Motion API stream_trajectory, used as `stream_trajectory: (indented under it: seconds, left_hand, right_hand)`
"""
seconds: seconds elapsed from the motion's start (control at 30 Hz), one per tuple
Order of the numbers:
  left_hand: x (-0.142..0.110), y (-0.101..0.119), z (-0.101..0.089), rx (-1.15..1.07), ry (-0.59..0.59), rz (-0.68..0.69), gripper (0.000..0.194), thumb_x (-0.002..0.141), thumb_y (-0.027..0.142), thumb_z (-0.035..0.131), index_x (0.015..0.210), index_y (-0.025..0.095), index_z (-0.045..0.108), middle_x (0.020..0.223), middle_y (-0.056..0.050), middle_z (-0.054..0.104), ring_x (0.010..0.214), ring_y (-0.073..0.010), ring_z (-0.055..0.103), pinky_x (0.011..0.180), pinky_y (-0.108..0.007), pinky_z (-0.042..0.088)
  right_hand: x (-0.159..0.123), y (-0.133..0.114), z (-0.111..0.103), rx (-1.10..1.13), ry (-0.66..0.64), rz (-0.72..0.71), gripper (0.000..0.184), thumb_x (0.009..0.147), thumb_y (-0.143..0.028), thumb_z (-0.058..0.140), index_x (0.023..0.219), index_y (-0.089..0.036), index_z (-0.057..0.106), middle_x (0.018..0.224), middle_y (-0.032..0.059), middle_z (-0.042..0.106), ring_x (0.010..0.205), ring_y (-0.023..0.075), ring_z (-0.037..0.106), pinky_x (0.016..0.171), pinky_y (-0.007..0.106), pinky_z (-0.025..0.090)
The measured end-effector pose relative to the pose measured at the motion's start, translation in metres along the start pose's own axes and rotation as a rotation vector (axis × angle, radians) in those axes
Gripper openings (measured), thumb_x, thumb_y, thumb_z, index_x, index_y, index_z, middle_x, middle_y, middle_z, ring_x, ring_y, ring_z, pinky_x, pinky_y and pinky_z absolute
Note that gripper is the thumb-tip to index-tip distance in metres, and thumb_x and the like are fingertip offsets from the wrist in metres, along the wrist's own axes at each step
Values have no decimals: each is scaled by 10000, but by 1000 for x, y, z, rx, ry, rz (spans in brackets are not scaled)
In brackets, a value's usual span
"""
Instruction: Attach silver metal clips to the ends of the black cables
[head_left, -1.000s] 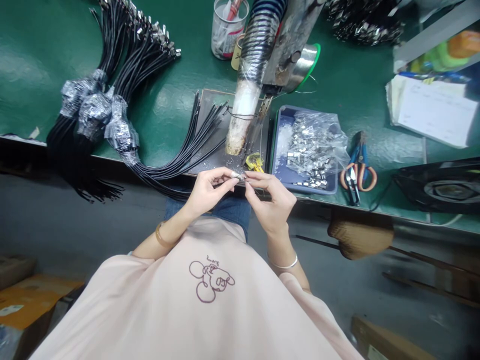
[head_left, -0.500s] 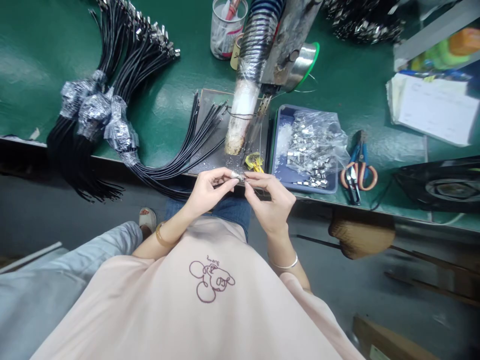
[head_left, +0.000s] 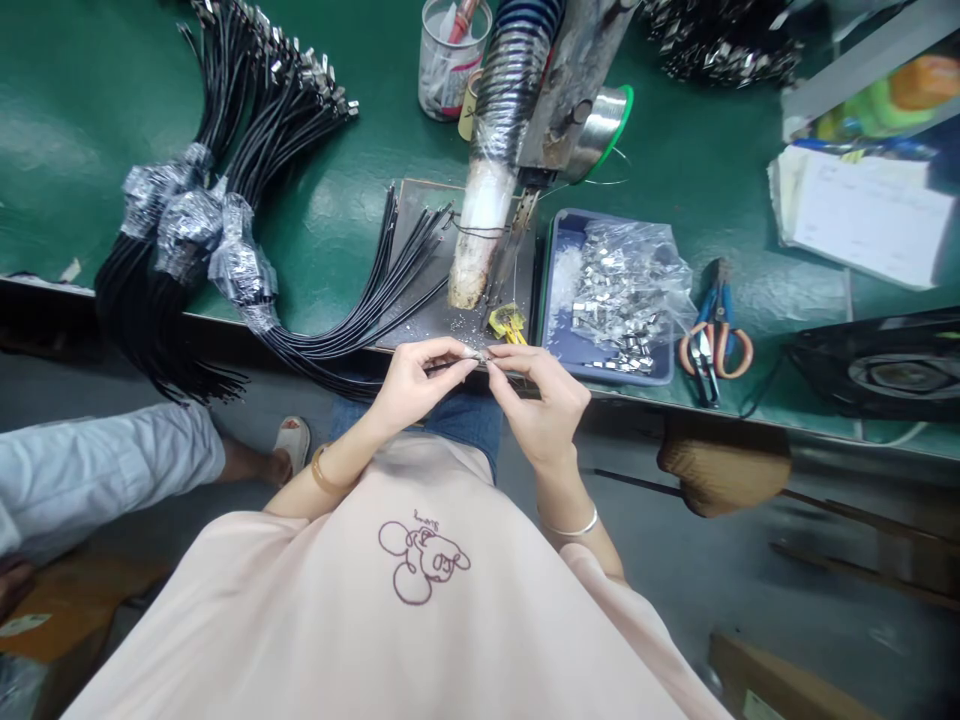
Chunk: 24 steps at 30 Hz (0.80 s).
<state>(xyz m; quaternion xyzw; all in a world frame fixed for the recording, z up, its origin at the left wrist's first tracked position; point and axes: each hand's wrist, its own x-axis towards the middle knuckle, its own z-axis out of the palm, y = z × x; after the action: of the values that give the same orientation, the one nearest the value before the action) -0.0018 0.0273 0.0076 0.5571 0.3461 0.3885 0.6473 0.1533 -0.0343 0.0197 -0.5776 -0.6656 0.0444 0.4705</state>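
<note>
Near the bench edge, my left hand point(head_left: 426, 385) and my right hand point(head_left: 546, 405) meet fingertip to fingertip, both pinched. A tiny silvery metal piece point(head_left: 484, 357) shows between them. My right finger and thumb close on it; what my left fingertips grip is too small to make out. Just beyond lies a dark work plate point(head_left: 420, 250) strewn with metal specks, with a yellow piece point(head_left: 508, 323) on it. Loose ends of black cables point(head_left: 352, 325) fan over the plate's left part. Right of it, a blue tray point(head_left: 551, 350) holds a plastic bag of small metal connectors point(head_left: 622, 290).
A taped hose nozzle point(head_left: 480, 230) and a metal arm point(head_left: 559, 110) with a solder wire spool point(head_left: 600, 130) overhang the plate. Plastic-wrapped cable bundles point(head_left: 187, 225) lie left; pliers point(head_left: 716, 330) and papers point(head_left: 862, 215) lie right. Another person's leg point(head_left: 127, 465) is at left.
My hands stay almost in place, with slight fingertip movement at the small metal piece. The other person's leg at the left has shifted left, uncovering a cardboard box below.
</note>
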Motion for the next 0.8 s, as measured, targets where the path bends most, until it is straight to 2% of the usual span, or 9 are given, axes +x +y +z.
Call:
stream_trajectory:
  seconds: [0.1,0.23,0.33,0.67,0.8]
  left_hand:
    - [0,0,0,10,-10,-7,284,777,403,791,769,133,703,753,-42,717,668,-122,644,674,-230,541]
    - [0,3,0,1,-58,-59,283,809,399,761,849,134,672,621,1,650,549,-89,580,567,-193,466]
    - [-1,4,-1,-17,-90,-74,294,828,408,742,897,144,634,598,17,630,515,-79,556,546,-183,440]
    - [-2,4,0,-60,-100,-58,314,833,420,730,872,179,531,595,59,546,508,-54,506,522,-160,415]
    - [-4,3,0,-96,-87,-70,352,803,399,761,922,194,501,590,68,570,493,-54,517,492,-147,395]
  right_hand:
    - [-1,0,0,31,11,19,118,876,-106,677,839,-217,669,877,20,781,809,155,758,741,273,626]
    - [-4,-1,2,87,25,144,81,894,-157,670,835,-212,670,882,23,782,791,146,754,693,252,628]
    - [-6,-1,4,110,30,192,73,896,-183,672,829,-212,676,887,26,783,793,148,752,690,259,632]
    - [-10,-1,7,112,58,150,88,885,-137,681,845,-215,684,905,19,787,813,142,757,720,252,632]
    - [-9,-1,7,116,60,160,87,888,-147,679,836,-216,679,899,20,788,814,146,758,720,259,634]
